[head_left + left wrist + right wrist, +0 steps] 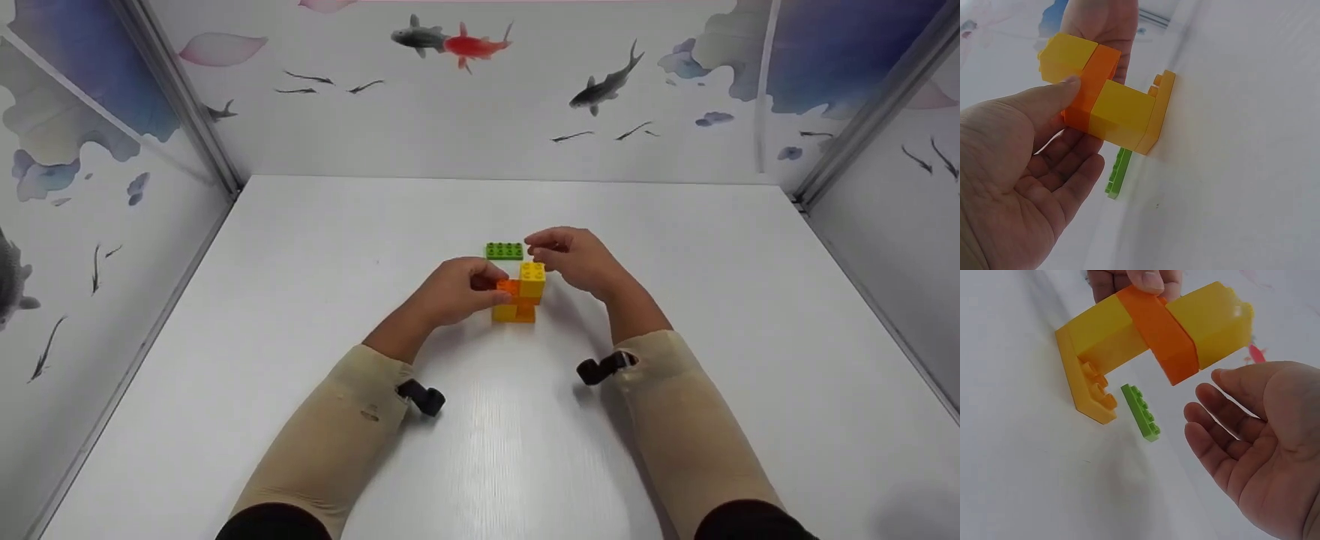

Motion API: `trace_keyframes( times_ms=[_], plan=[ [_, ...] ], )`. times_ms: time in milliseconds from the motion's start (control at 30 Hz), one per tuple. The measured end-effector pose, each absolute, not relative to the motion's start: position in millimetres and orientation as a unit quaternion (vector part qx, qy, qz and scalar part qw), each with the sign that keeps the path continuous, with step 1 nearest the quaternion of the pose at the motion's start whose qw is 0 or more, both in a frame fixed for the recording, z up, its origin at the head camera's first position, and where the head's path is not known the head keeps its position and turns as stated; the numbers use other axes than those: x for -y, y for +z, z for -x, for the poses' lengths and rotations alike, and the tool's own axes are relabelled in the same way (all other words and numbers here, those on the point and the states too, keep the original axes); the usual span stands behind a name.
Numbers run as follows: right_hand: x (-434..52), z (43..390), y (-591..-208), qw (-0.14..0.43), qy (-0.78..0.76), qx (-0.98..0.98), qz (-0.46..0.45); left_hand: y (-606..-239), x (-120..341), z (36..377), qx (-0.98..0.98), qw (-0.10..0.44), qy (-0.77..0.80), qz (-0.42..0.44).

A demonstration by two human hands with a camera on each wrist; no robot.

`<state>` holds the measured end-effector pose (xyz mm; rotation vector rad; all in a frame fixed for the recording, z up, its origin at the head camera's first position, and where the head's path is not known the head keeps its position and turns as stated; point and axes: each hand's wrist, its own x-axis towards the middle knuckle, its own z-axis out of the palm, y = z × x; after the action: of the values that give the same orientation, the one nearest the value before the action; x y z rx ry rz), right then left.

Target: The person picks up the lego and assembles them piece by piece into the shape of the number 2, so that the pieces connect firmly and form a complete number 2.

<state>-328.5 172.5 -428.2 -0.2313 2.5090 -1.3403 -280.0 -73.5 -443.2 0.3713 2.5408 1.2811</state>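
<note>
A stack of toy building bricks stands on the white table. At its bottom lies a flat light-orange brick (1075, 377), under a yellow brick (1123, 109). Above that sits an orange brick (1159, 337), jutting out to the right, with another yellow brick (532, 280) on top at that end. My left hand (459, 289) pinches the orange brick between thumb and fingers. Beside the stack's upper right, my right hand (576, 257) has its fingers loosely bent, apart from the bricks. Behind the stack lies a flat green brick (504, 251), touched by neither hand.
The white table (300, 247) is bounded by a back panel (480, 120) and side panels painted with fish. Metal posts (202, 105) stand at the back corners. A small black camera mount (424, 397) sticks out from each sleeve.
</note>
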Motion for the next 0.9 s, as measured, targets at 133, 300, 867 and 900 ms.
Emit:
trace_keyframes(
  times_ms=[133, 300, 867, 900],
  plan=[
    [-159.0, 337.1, -435.8, 0.128, -0.455, -0.880, 0.052, -442.6, 73.2, 280.3, -0.877, 0.139, 0.442, -0.126],
    [-145.8, 344.0, -441.4, 0.125, -0.437, -0.890, 0.034, -442.2, 73.7, 280.4, -0.877, 0.138, 0.443, -0.129],
    [-137.9, 355.4, -462.3, 0.138, -0.329, -0.925, 0.127, -444.0, 75.8, 278.7, -0.873, 0.130, 0.450, -0.138],
    [-136.9, 354.9, -461.3, 0.138, -0.331, -0.926, 0.121, -444.2, 76.1, 278.9, -0.872, 0.132, 0.451, -0.137]
  ],
)
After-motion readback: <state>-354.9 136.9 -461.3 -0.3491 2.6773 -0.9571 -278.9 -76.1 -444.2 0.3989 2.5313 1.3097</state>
